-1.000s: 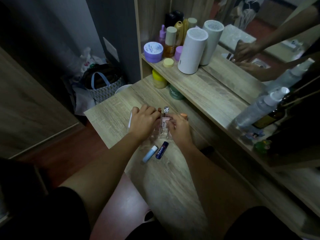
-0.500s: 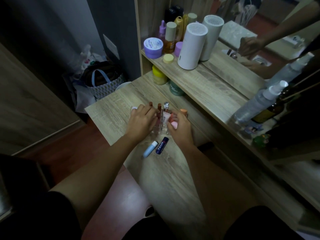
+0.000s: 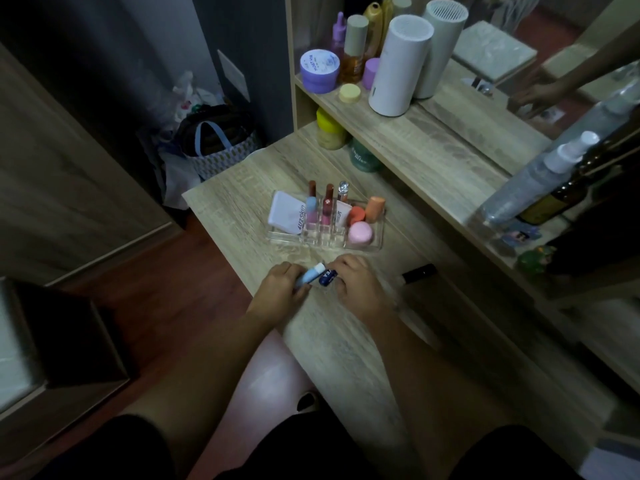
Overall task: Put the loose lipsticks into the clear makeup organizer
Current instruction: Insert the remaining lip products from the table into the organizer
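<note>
The clear makeup organizer (image 3: 375, 239) stands on the wooden desk (image 3: 346, 341). It holds several upright lipsticks (image 3: 327, 202), a white tube (image 3: 287, 213) and pink and orange sponges (image 3: 360, 233). Nearer to me, my left hand (image 3: 280, 289) closes its fingers on a light blue lip balm stick (image 3: 310, 275) lying on the desk. My right hand (image 3: 356, 285) grips a dark blue lip balm stick (image 3: 327, 277) beside it. The two sticks touch each other.
A black tube (image 3: 419, 273) lies on the desk to the right of my right hand. The raised shelf (image 3: 433, 143) behind carries jars, bottles and a white cylinder (image 3: 398, 64). Spray bottles (image 3: 533, 181) stand at right. A bag (image 3: 214, 140) sits on the floor at left.
Both hands have left the organizer and come back toward me to the two balm sticks, closing on them. The organizer and its contents are now uncovered.
</note>
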Available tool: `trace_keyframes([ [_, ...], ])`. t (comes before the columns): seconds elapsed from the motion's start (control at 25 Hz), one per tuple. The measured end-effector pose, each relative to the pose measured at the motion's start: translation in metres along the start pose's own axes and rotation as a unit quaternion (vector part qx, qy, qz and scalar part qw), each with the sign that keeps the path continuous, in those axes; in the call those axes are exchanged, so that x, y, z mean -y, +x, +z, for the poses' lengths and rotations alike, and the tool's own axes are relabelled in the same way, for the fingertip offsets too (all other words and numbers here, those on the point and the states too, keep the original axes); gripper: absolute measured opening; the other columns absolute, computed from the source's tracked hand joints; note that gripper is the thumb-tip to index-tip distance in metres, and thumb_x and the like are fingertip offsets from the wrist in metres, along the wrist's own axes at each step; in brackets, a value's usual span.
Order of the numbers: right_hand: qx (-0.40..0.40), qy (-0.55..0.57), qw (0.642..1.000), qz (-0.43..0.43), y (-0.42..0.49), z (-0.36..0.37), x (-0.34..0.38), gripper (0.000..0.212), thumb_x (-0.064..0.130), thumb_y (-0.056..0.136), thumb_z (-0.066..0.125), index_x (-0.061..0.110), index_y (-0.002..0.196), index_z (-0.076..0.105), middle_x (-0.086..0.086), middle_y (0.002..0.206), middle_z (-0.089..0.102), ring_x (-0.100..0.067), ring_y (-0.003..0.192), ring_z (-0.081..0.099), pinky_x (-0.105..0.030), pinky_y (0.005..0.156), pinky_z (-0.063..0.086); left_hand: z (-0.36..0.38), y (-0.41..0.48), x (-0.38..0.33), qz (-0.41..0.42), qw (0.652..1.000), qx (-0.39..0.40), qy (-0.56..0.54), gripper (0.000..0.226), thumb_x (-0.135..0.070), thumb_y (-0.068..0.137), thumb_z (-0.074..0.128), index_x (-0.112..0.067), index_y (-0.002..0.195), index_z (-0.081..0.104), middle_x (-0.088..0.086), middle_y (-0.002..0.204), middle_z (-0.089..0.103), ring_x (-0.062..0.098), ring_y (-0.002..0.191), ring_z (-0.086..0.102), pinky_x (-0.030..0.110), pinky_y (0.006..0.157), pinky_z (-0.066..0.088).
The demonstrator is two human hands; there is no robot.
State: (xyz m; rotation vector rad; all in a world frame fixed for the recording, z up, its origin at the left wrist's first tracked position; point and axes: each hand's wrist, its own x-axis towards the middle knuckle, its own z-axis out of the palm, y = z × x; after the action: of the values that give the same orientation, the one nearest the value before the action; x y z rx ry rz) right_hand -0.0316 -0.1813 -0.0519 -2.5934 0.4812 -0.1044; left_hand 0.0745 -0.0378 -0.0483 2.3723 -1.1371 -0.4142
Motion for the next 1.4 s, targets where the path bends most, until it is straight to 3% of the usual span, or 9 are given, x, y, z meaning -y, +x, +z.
trace_keyframes([
  [0.2,0.012,-0.087,0.996,0.001,0.0,-0.003,0.0,0.03,0.008,0.088,0.054,0.014,0.116,0.059,-0.007,0.117,0.061,-0.027,0.108,0.053,-0.036,0.089,0.039,-0.016,-0.004,0.0,0.004,0.999,-0.043,0.008,0.025,-0.013,0.08,0.067,-0.001,0.102,0.064,0.022,0.093,0.062,0.038,0.082,0.062,0.04,0.064,0.05],
  [0.28,-0.051,0.026,0.997,0.055,0.003,-0.007,0.007,0.026,0.006,0.09,0.054,0.01,0.115,0.059,-0.01,0.115,0.064,-0.027,0.107,0.057,-0.03,0.088,0.041,-0.028,-0.001,-0.002,0.025,0.996,-0.087,0.001,0.023,-0.009,0.08,0.069,0.001,0.101,0.064,0.023,0.092,0.063,0.038,0.076,0.063,0.041,0.06,0.052],
  [0.4,-0.154,0.176,0.96,0.155,0.022,-0.013,0.026,0.027,0.01,0.092,0.056,0.006,0.119,0.057,-0.013,0.115,0.065,-0.023,0.103,0.062,-0.017,0.077,0.042,-0.044,0.013,-0.006,0.044,0.991,-0.125,0.0,0.023,-0.004,0.079,0.069,0.002,0.1,0.063,0.023,0.093,0.065,0.036,0.079,0.064,0.04,0.063,0.053],
  [0.52,-0.204,0.206,0.946,0.147,0.039,-0.016,0.036,0.028,0.006,0.091,0.058,0.001,0.119,0.058,-0.017,0.112,0.066,-0.026,0.101,0.064,-0.026,0.079,0.05,-0.051,0.032,-0.01,0.04,0.992,-0.122,0.003,0.02,-0.004,0.079,0.067,0.003,0.097,0.062,0.024,0.092,0.063,0.038,0.079,0.062,0.042,0.065,0.05],
  [0.64,-0.196,0.207,0.948,0.144,0.048,-0.012,0.036,0.026,0.001,0.089,0.058,0.002,0.114,0.059,-0.017,0.109,0.067,-0.028,0.101,0.063,-0.036,0.084,0.052,-0.054,0.046,-0.012,0.046,0.993,-0.104,0.017,0.021,-0.005,0.08,0.065,0.003,0.1,0.063,0.025,0.098,0.062,0.039,0.083,0.061,0.041,0.069,0.049],
  [0.84,-0.167,0.18,0.955,0.169,0.053,-0.005,0.037,0.031,-0.001,0.088,0.059,0.004,0.118,0.06,-0.015,0.116,0.066,-0.026,0.11,0.059,-0.029,0.092,0.045,-0.05,0.058,-0.017,0.047,0.993,-0.108,-0.015,0.027,-0.006,0.083,0.061,-0.001,0.11,0.058,0.021,0.097,0.065,0.034,0.084,0.062,0.039,0.072,0.049],
  [1.08,-0.143,0.164,0.958,0.184,0.056,-0.005,0.035,0.032,0.004,0.089,0.059,0.004,0.121,0.06,-0.016,0.117,0.065,-0.027,0.11,0.059,-0.036,0.096,0.046,-0.041,0.065,-0.018,0.03,0.995,-0.099,-0.008,0.012,-0.009,0.086,0.059,0.0,0.093,0.062,0.021,0.089,0.068,0.033,0.083,0.061,0.036,0.069,0.043],
  [1.4,-0.124,0.162,0.957,0.206,0.056,-0.011,0.035,0.032,0.008,0.089,0.062,0.006,0.121,0.06,-0.014,0.119,0.064,-0.026,0.112,0.058,-0.032,0.094,0.046,-0.033,0.063,-0.017,0.012,0.992,-0.106,-0.069,0.025,-0.014,0.089,0.059,-0.005,0.111,0.053,0.017,0.104,0.066,0.029,0.09,0.065,0.039,0.073,0.055],
])
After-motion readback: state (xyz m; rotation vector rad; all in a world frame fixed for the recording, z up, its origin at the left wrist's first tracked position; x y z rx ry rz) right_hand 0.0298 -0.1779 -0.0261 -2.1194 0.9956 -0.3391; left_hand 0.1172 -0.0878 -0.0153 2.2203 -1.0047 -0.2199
